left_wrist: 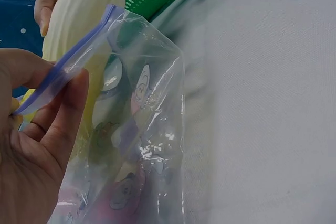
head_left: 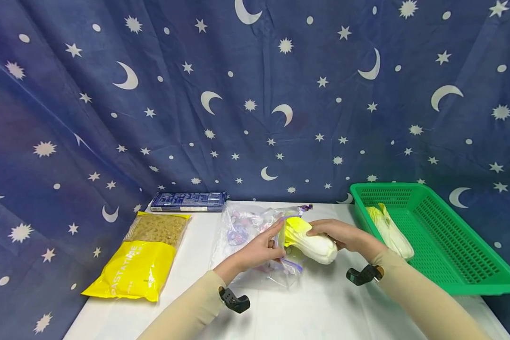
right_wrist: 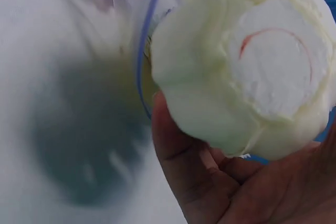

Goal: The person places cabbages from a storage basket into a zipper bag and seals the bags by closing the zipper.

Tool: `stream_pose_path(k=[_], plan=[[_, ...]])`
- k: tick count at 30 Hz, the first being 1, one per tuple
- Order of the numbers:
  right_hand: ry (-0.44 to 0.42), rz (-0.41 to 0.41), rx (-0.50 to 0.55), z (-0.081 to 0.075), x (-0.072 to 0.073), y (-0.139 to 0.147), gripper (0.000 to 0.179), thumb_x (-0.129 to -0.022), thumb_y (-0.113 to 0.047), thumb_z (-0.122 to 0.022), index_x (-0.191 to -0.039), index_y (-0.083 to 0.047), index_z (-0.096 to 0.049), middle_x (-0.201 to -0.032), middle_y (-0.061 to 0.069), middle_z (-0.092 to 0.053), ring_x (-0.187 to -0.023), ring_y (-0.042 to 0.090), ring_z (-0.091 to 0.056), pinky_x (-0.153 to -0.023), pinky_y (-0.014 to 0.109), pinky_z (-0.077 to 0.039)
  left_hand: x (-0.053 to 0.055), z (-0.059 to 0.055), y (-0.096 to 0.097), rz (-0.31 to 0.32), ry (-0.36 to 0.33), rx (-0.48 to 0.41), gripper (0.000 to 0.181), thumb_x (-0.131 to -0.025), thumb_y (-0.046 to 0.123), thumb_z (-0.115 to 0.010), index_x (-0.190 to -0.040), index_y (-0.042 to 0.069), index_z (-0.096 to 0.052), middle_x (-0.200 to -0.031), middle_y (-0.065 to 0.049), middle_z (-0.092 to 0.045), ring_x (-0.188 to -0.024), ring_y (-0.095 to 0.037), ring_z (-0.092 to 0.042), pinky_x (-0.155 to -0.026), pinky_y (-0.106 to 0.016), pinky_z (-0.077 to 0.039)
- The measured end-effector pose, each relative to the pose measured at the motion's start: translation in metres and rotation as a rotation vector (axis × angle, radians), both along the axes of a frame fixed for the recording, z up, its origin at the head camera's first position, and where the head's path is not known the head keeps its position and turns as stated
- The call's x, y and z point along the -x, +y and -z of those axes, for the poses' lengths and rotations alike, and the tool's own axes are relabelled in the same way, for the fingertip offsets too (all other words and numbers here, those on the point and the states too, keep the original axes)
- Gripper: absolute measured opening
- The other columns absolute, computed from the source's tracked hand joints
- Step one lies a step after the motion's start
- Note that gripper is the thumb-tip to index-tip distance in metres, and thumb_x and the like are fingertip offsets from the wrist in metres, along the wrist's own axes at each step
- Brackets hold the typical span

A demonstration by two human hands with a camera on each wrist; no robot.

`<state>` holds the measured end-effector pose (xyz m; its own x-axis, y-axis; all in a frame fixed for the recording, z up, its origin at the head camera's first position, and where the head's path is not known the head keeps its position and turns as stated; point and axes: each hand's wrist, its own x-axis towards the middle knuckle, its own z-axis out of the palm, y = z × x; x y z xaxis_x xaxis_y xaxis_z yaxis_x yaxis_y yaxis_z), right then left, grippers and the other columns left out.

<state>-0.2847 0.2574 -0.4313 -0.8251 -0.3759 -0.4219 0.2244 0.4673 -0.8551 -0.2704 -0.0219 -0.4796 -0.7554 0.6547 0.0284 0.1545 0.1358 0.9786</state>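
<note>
My right hand (head_left: 337, 231) holds a small napa cabbage (head_left: 316, 249), white at the base with yellow leaf tips. Its leafy end points left into the mouth of a clear zip bag (head_left: 276, 278) with a purple zip strip and printed cartoon figures. With thumb and fingers, my left hand (head_left: 259, 249) pinches the bag's rim beside the leaves. In the left wrist view, the yellow leaves (left_wrist: 86, 124) show through the clear plastic (left_wrist: 157, 124), while the white base sticks out past the zip. The right wrist view shows the cut base (right_wrist: 278, 61) close up, thumb underneath.
A green basket (head_left: 454, 278) at the right contains another napa cabbage (head_left: 392, 233). At the left lies a yellow pasta bag (head_left: 140, 269). Behind it, a flat dark blue package (head_left: 189, 202) sits near the star-patterned curtain (head_left: 246, 132).
</note>
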Motion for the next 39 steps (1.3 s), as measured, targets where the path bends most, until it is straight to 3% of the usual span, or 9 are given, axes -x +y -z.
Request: stream_pose_path(k=[6, 10, 12, 15, 20, 22, 26, 29, 39], plan=[[-0.110, 0.047, 0.137, 0.008, 0.004, -0.002, 0.064, -0.100, -0.033, -0.055, -0.155, -0.004, -0.039, -0.101, 0.012, -0.065, -0.080, 0.021, -0.066, -0.067, 0.034, -0.058, -0.001, 0.002, 0.002, -0.021, -0.027, -0.002, 0.091, -0.093, 0.004, -0.069, -0.165, 0.020, -0.017, -0.169, 0.004, -0.021, -0.078, -0.017, -0.065, -0.073, -0.028, -0.058], [-0.164, 0.104, 0.200, 0.012, 0.006, -0.003, 0.067, -0.100, -0.034, -0.054, -0.157, -0.004, -0.034, -0.106, 0.012, -0.064, -0.084, 0.021, -0.066, -0.071, 0.035, -0.060, -0.001, 0.003, 0.004, -0.049, -0.038, 0.028, 0.093, -0.093, 0.007, -0.071, -0.166, 0.023, -0.016, -0.122, -0.010, -0.063, -0.075, -0.026, -0.063, -0.057, -0.027, -0.047], [-0.192, 0.141, 0.229, 0.014, 0.006, -0.003, 0.070, -0.099, -0.034, -0.056, -0.158, -0.004, -0.032, -0.107, 0.012, -0.064, -0.084, 0.020, -0.067, -0.073, 0.035, -0.061, -0.002, 0.003, 0.005, -0.058, -0.049, 0.029, 0.093, -0.093, 0.006, -0.071, -0.166, 0.025, -0.015, -0.090, -0.011, -0.063, -0.073, -0.031, -0.062, -0.053, -0.028, -0.045], [-0.246, 0.192, 0.289, 0.016, 0.006, -0.003, 0.073, -0.098, -0.032, -0.058, -0.160, -0.005, -0.029, -0.108, 0.012, -0.064, -0.084, 0.019, -0.067, -0.073, 0.035, -0.062, -0.003, 0.003, 0.006, -0.070, -0.058, 0.031, 0.094, -0.094, 0.006, -0.071, -0.166, 0.027, -0.014, -0.081, -0.006, -0.061, -0.073, -0.034, -0.059, -0.050, -0.029, -0.044], [-0.336, 0.234, 0.424, 0.020, 0.005, 0.000, 0.068, -0.101, -0.027, -0.055, -0.159, -0.008, -0.026, -0.108, 0.012, -0.063, -0.085, 0.018, -0.069, -0.075, 0.035, -0.062, -0.005, 0.003, 0.007, -0.087, -0.058, 0.030, 0.094, -0.094, 0.007, -0.071, -0.166, 0.028, -0.014, -0.090, -0.014, -0.065, -0.077, -0.041, -0.060, -0.052, -0.029, -0.044], [-0.365, 0.255, 0.477, 0.022, 0.005, 0.000, 0.062, -0.102, -0.027, -0.055, -0.155, -0.006, -0.029, -0.108, 0.012, -0.064, -0.087, 0.020, -0.069, -0.077, 0.035, -0.062, -0.006, 0.003, 0.007, -0.095, -0.053, 0.033, 0.094, -0.094, 0.007, -0.071, -0.166, 0.029, -0.014, -0.114, -0.013, -0.066, -0.080, -0.043, -0.061, -0.053, -0.029, -0.045], [-0.431, 0.302, 0.572, 0.024, 0.006, 0.000, 0.054, -0.102, -0.025, -0.056, -0.146, -0.002, -0.034, -0.109, 0.014, -0.064, -0.091, 0.022, -0.070, -0.082, 0.036, -0.061, -0.007, 0.005, 0.008, -0.108, -0.037, 0.030, 0.094, -0.094, 0.008, -0.071, -0.166, 0.030, -0.015, -0.163, 0.006, -0.028, -0.083, -0.037, -0.065, -0.053, -0.030, -0.048], [-0.477, 0.317, 0.633, 0.025, 0.006, -0.001, 0.053, -0.103, -0.024, -0.057, -0.144, -0.002, -0.032, -0.110, 0.015, -0.065, -0.094, 0.023, -0.070, -0.084, 0.039, -0.061, -0.008, 0.006, 0.010, -0.112, -0.023, 0.014, 0.095, -0.093, 0.007, -0.071, -0.166, 0.029, -0.013, -0.169, 0.011, -0.011, -0.080, -0.025, -0.066, -0.053, -0.030, -0.049], [-0.523, 0.270, 0.831, 0.025, 0.006, -0.010, 0.036, -0.109, -0.019, -0.043, -0.141, -0.004, -0.035, -0.113, 0.016, -0.065, -0.102, 0.028, -0.068, -0.090, 0.049, -0.058, -0.009, 0.011, 0.016, -0.113, -0.025, -0.044, 0.096, -0.093, 0.000, -0.069, -0.166, 0.023, -0.011, -0.171, 0.012, 0.000, -0.078, -0.014, -0.063, -0.069, -0.035, -0.057]])
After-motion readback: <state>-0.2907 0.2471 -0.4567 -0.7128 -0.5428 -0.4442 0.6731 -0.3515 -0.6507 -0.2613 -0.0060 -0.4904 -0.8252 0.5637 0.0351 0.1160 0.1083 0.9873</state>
